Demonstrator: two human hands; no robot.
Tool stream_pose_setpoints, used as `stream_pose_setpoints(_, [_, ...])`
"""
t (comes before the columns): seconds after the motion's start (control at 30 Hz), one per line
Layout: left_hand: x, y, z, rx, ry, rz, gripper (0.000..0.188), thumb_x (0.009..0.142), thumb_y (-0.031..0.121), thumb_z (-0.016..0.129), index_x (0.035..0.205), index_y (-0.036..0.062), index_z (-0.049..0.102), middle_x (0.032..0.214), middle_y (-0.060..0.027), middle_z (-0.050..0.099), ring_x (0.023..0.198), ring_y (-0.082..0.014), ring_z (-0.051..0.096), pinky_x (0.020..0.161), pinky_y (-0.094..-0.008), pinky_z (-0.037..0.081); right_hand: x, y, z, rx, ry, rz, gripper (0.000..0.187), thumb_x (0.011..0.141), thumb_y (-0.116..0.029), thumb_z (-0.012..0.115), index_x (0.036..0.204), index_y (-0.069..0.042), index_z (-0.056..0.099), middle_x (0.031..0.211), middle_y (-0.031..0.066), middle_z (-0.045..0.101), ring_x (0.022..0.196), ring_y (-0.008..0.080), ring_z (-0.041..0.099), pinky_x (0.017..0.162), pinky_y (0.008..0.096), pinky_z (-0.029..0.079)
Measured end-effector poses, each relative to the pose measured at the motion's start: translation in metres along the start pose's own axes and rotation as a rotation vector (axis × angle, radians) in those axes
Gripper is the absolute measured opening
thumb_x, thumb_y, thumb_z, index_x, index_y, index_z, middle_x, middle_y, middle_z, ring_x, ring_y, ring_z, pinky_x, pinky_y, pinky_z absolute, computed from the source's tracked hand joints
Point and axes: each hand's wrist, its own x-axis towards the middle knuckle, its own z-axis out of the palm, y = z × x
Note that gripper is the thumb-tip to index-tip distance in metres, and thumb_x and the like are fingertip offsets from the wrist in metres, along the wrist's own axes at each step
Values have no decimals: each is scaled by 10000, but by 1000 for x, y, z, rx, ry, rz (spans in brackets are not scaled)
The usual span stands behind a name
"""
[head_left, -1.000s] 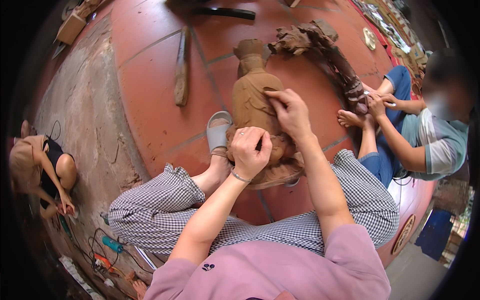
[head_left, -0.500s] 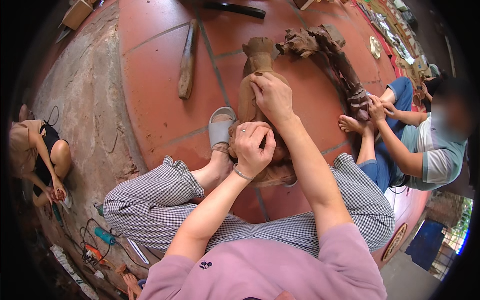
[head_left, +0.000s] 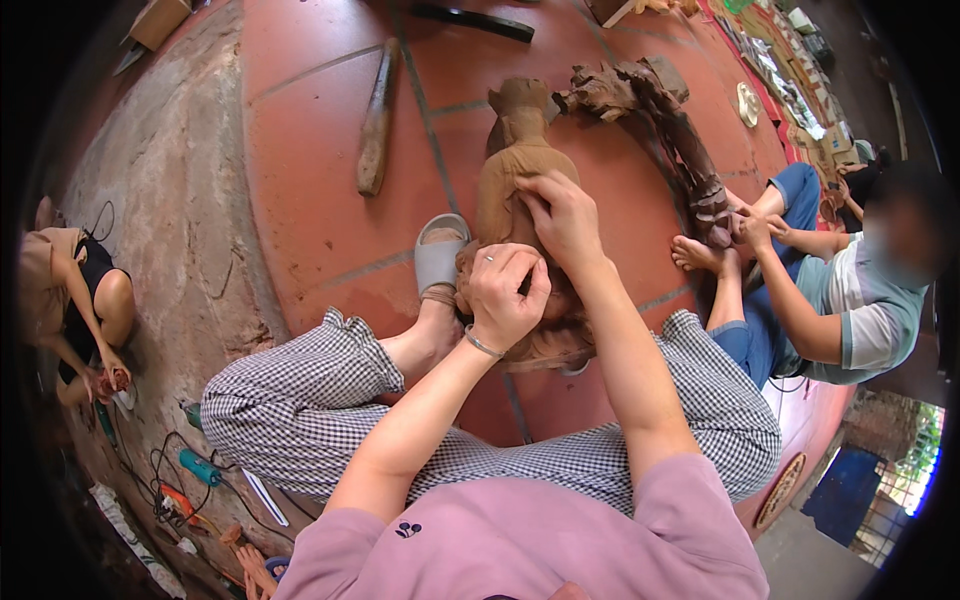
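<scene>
A carved brown wooden figure [head_left: 527, 160] lies on the tiles between my legs, its narrower, crown-like end pointing away from me. My right hand [head_left: 566, 218] rests on its upper body, thumb and fingers pinched together near the surface. Whatever the pinch holds, if anything, is hidden. Nearer to me, my left hand [head_left: 506, 300] is curled closed against the lower part of the figure. Its fingertips are out of sight, so I cannot make out anything inside it. The figure's wide, rough near end shows below my left hand.
A wooden club [head_left: 377, 125] lies left of the figure. Beyond is a dark bar-like tool [head_left: 472, 20]. At right, a co-worker's hands [head_left: 752, 228] touch a dark gnarled carving [head_left: 690, 150]. Another person [head_left: 85, 300] crouches at left, near a teal power tool [head_left: 200, 467] and cables.
My right hand has slid down the figure toward me and slightly right, uncovering more of its upper body. My left hand has stayed in place.
</scene>
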Motion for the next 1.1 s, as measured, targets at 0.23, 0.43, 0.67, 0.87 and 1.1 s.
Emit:
stream_pose_setpoints(0.23, [0,2,1,-2,22,0,55,832,70,664,784,49,646,842,-79,677,800,-285,627,787,-399,474,-11,-2,-18,-16,-38,19,72,888,-141,696,905,-81,733,862,93,667,832,326,667,706,416,525])
stream_pose_setpoints(0.43, [-1,-1,1,-8,1,-7,57,840,63,656,787,47,642,840,-80,676,793,-286,622,772,-397,469,5,1,4,65,34,14,77,895,-141,681,915,-78,721,883,109,684,850,339,670,733,428,529])
stream_pose_setpoints(0.67, [-1,2,0,1,20,-9,60,822,70,669,773,46,644,828,-78,675,790,-282,632,782,-395,475,-13,-3,-13,-11,-8,57,92,899,-145,676,929,-65,712,903,120,698,845,351,673,730,435,530])
stream_pose_setpoints(0.87, [1,2,1,-4,7,14,50,825,62,662,781,45,646,826,-80,674,787,-284,631,770,-395,477,41,0,20,-95,5,33,134,917,-185,656,936,-64,712,932,142,708,861,369,677,751,465,533])
stream_pose_setpoints(1.1, [1,2,-3,-19,6,-4,51,807,66,675,777,46,639,808,-73,671,785,-284,646,791,-394,480,-18,0,-11,36,12,82,91,907,-138,674,942,-68,720,916,137,717,844,355,688,731,435,541])
